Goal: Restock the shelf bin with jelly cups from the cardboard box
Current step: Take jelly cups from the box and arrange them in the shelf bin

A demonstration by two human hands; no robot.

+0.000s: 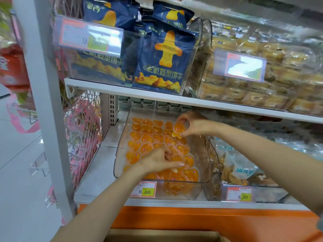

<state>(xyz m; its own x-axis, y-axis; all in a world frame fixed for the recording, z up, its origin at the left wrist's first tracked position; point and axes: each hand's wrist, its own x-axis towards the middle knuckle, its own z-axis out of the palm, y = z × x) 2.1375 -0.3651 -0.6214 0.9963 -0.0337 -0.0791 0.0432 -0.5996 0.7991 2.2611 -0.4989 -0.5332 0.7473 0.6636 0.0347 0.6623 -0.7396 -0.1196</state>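
Shop, price tags [147,189], stocked snack shelves [174,100]

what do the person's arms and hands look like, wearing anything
The left arm and right arm are bare, no sleeves over them. The left hand and right hand wear no gloves; no rings or watch show. Grey cloth at the right edge may be a sleeve.

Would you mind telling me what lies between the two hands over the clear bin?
In the head view, orange jelly cups lying in the clear bin fill the stretch between the left hand and the right hand.
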